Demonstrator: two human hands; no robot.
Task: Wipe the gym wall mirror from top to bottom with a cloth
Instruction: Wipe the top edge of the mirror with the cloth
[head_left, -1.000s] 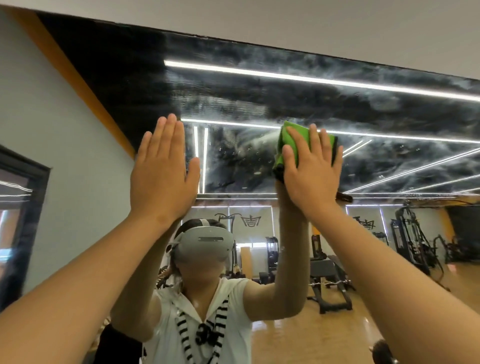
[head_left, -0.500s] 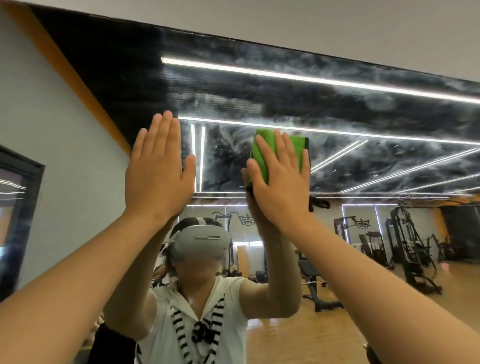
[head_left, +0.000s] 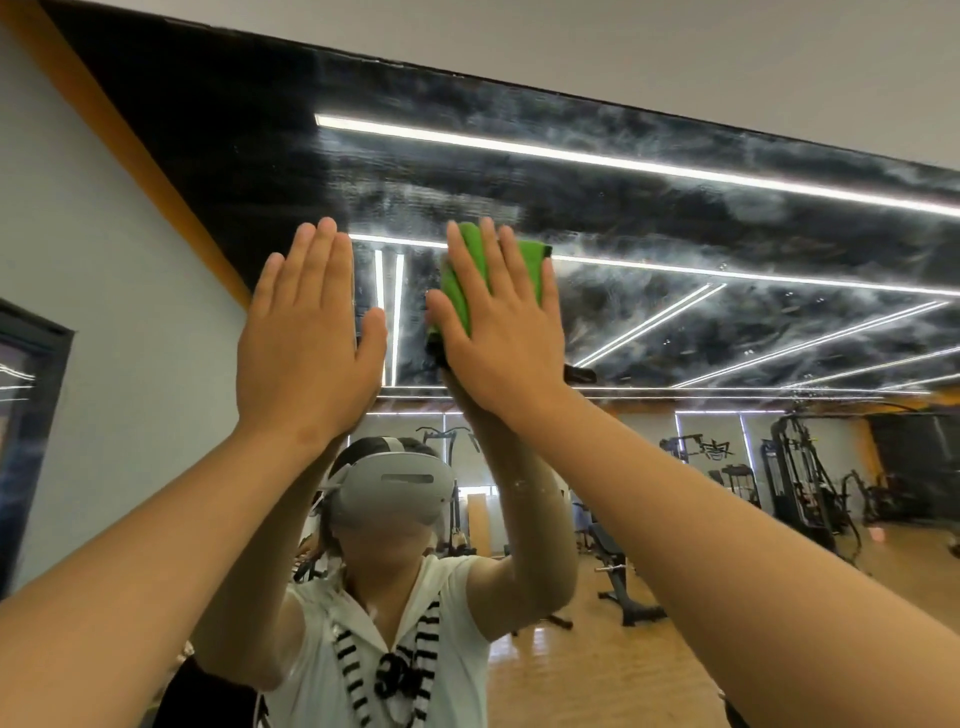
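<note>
Right hand (head_left: 501, 332) and cloth (head_left: 456, 293) further left, near left hand (head_left: 306, 343) — both hands flat-fingered on mirror (head_left: 675, 218).

Both hands flat on the smeared mirror (head_left: 675, 218): left hand (head_left: 306, 348) bare, right hand (head_left: 498, 338) pressing a green cloth (head_left: 467, 280) just beside it.

free: mirror (head_left: 675, 234) glass right of cloth (head_left: 452, 283) | blocked: left hand (head_left: 306, 338) flat just left of it
</note>
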